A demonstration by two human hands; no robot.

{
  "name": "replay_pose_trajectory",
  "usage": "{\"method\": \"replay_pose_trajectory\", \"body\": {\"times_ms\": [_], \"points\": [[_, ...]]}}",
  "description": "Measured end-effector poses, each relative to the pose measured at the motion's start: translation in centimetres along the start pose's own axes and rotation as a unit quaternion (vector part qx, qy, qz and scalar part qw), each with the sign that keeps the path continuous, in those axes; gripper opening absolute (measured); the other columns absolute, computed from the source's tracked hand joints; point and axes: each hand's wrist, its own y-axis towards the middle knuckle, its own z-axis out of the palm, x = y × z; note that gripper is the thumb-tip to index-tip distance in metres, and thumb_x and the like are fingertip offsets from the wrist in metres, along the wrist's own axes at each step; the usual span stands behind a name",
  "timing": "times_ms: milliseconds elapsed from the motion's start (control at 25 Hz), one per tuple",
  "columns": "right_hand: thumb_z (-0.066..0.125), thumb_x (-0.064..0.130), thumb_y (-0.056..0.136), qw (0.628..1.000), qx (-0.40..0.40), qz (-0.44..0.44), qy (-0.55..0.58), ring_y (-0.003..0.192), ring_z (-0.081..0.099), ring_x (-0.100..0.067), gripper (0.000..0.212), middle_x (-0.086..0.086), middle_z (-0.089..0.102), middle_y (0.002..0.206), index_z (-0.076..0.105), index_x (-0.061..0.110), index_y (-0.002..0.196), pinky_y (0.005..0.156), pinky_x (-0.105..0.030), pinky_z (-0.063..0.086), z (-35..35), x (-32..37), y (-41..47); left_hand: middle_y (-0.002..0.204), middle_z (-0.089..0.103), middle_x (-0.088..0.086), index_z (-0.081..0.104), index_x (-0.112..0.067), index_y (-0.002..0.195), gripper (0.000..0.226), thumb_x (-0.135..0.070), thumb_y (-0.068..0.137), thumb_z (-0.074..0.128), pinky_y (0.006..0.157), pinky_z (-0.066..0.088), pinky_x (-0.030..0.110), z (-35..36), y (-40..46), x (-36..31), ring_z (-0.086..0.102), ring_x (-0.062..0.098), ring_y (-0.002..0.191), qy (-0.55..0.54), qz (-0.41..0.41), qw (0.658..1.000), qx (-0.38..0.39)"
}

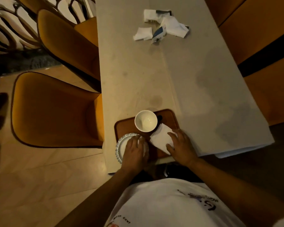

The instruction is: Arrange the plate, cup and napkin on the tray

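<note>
A brown tray (126, 124) lies at the near end of a long pale table. An empty white cup (146, 121) stands upright on the tray's far part. On the tray's near left is a small white plate (123, 141) with a beaded rim; my left hand (134, 153) rests on top of it and covers most of it. A folded white napkin (161, 139) lies at a slant on the tray's right side, and my right hand (181, 147) presses on it with fingers spread along its right edge.
The pale table (187, 79) stretches away from me. Crumpled white tissues and a blue-white packet (162, 25) lie at its far end. Orange chairs (56, 108) stand along the left side, with orange seating (261, 38) on the right.
</note>
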Motion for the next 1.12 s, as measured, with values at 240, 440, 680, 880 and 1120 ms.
{"method": "replay_pose_trajectory", "body": {"times_ms": [240,440,680,880,1120], "points": [[0.027,0.061,0.096,0.991,0.070,-0.055,-0.104,0.153,-0.008,-0.029,0.070,-0.003,-0.003,0.167,0.010,0.028,0.155,0.121,-0.053,-0.002,0.1,0.9,0.8,0.158,0.027,0.015,0.027,-0.013,0.149,0.077,-0.057,0.089,0.043,0.120,0.022,0.047,-0.9,-0.8,1.6,0.022,0.034,0.145,0.036,-0.097,0.994,0.038],[0.025,0.060,0.096,0.980,0.109,-0.095,-0.140,0.152,-0.007,-0.031,0.071,-0.006,-0.004,0.167,0.009,0.025,0.156,0.121,-0.053,-0.003,-0.6,-0.3,1.3,0.155,0.032,0.015,0.029,-0.013,0.148,0.076,-0.057,0.088,0.044,0.116,0.027,0.048,-0.9,-1.0,0.2,0.027,0.034,0.143,0.055,-0.178,0.982,0.035],[0.030,0.054,0.097,0.979,0.112,-0.089,-0.147,0.152,-0.004,-0.033,0.069,-0.009,0.000,0.166,0.012,0.021,0.155,0.121,-0.052,0.002,-0.8,-0.4,1.2,0.157,0.026,0.019,0.026,-0.013,0.149,0.073,-0.053,0.092,0.046,0.119,0.019,0.049,-0.8,-1.0,-1.3,0.022,0.037,0.144,0.077,-0.165,0.980,0.081],[0.035,0.049,0.098,0.981,0.144,-0.049,-0.122,0.151,0.009,-0.033,0.066,-0.011,0.010,0.165,0.018,0.018,0.153,0.122,-0.049,0.014,-1.4,0.3,0.6,0.155,0.031,0.020,0.028,-0.012,0.149,0.068,-0.049,0.095,0.044,0.117,0.021,0.048,-1.4,-1.1,-1.6,0.027,0.038,0.142,0.058,-0.163,0.980,0.102],[0.054,0.031,0.095,0.961,0.255,-0.029,-0.107,0.130,0.049,-0.035,0.051,-0.019,0.049,0.145,0.048,0.007,0.139,0.104,-0.039,0.042,-6.5,3.5,2.6,0.137,0.056,0.009,0.058,-0.015,0.128,0.039,-0.035,0.094,0.054,0.107,0.038,0.037,-7.7,3.0,-3.2,0.051,0.028,0.124,-0.033,-0.139,0.971,0.192]]}}
